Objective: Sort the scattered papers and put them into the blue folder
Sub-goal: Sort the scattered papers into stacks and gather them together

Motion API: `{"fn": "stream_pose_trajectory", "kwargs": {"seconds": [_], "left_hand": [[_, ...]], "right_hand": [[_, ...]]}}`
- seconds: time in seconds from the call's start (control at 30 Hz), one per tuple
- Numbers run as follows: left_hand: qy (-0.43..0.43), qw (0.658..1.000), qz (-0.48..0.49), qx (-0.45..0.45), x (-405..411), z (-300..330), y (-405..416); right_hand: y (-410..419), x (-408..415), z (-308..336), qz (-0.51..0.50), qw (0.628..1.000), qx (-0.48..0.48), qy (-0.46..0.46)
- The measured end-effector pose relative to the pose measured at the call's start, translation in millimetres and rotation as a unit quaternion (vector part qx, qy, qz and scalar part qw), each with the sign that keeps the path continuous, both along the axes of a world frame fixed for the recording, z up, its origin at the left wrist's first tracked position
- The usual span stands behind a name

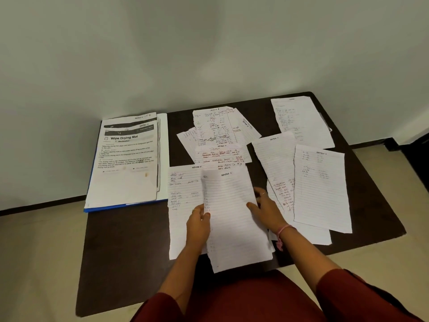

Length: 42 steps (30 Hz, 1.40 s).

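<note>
A lined sheet headed "Section 1" is lifted a little off the dark table. My left hand pinches its left edge and my right hand grips its right edge. Under it lies another lined sheet with handwriting. Several more handwritten sheets are scattered behind and to the right, among them a long lined sheet and a far sheet. The blue folder lies open at the table's left, with printed pages headed "Wipe Drying Mat" stacked in it.
The table stands against a pale wall, with beige floor on the left and right. A dark object stands on the floor at the far right. My red-clothed lap is at the table's near edge.
</note>
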<state>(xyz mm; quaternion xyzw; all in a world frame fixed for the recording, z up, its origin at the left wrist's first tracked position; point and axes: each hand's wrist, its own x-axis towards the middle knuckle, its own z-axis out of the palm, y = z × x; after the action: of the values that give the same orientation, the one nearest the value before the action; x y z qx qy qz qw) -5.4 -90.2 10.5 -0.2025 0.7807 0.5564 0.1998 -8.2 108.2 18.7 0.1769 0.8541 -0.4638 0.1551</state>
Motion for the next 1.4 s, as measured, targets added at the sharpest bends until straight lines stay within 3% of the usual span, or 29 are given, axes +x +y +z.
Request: {"fn": "stream_pose_trajectory", "kwargs": {"seconds": [0.2,0.5,0.6,0.73,0.83,1.17,1.4], "left_hand": [[-0.020,0.998,0.047,0.041,-1.1,-2.5,-6.2],[-0.023,0.992,0.063,0.103,-3.4,1.2,-28.3],[-0.011,0.994,0.093,0.053,-3.2,2.2,-37.3],[0.011,0.990,0.088,-0.106,-6.5,-2.4,-59.3],[-0.012,0.983,0.091,-0.161,-7.8,-2.1,-72.8],[-0.058,0.989,0.133,-0.037,-12.1,2.7,-77.0],[-0.038,0.996,0.077,-0.023,-11.5,0.2,-80.0]], "right_hand": [[-0.2,-5.2,-4.9,-0.126,0.990,-0.037,0.053],[-23.2,-4.5,-8.7,-0.149,0.978,-0.143,0.029],[-37.5,-6.0,-15.1,-0.157,0.976,-0.152,0.012],[-52.7,-12.5,-20.9,-0.168,0.977,-0.133,-0.003],[-62.0,-23.8,-18.4,-0.168,0.978,-0.122,0.000],[-87.5,-48.0,-17.0,-0.107,0.990,-0.092,-0.028],[-94.1,-50.2,-33.7,-0.038,0.999,-0.003,-0.038]]}}
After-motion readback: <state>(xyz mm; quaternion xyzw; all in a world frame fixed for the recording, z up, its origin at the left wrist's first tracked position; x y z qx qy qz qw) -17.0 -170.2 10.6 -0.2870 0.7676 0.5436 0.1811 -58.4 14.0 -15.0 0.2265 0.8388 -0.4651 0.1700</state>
